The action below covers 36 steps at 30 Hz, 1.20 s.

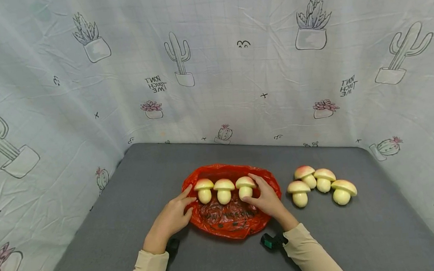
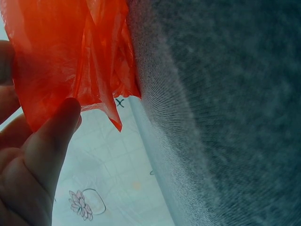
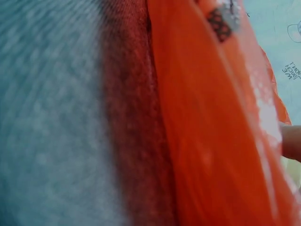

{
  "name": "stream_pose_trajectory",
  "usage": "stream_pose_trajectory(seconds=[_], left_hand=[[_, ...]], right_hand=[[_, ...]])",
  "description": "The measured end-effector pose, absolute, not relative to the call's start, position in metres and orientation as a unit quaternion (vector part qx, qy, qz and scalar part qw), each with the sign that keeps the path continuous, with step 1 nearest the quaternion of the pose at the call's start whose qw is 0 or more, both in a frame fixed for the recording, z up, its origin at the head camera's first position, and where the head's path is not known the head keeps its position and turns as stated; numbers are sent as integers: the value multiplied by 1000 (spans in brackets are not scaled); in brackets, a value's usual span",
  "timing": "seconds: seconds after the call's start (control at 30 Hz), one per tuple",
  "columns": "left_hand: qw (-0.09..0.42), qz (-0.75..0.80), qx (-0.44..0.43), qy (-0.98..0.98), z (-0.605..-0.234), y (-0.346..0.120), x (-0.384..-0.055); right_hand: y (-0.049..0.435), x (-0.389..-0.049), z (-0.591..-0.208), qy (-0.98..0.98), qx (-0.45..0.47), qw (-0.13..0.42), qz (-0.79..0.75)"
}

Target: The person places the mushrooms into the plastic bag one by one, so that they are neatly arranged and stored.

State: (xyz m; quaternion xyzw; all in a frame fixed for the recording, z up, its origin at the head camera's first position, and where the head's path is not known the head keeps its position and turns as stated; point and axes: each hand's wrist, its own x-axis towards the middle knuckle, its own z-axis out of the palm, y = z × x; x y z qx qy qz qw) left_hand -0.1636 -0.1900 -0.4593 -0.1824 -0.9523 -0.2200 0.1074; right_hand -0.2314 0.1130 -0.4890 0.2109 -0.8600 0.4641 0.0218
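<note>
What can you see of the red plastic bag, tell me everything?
The red plastic bag looks thin, glossy and crinkled, with dark printed markings. It sits on the gray table, its wide mouth open upward and its rim forming a rough oval. Three mushrooms are inside in a row. The left hand pinches its left edge; the right hand is over its right side.

A crinkled red bag (image 1: 243,232) lies spread open on the worktop (image 1: 119,211), three pale yellow mushrooms (image 1: 224,190) rowed inside, caps farthest off; four loose mushrooms (image 1: 323,181) cluster to its right.
</note>
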Motion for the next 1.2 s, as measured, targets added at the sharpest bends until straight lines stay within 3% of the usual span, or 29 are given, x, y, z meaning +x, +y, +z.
stream_pose_trajectory(seconds=[0.2,1.2], left_hand=[[110,-219,-183,-952,-460,-190,-163],[105,-222,-184,-952,-458,-189,-164]], right_hand=[[112,-234,-495,-860,223,35,458],[115,-233,-492,-859,206,-4,468]])
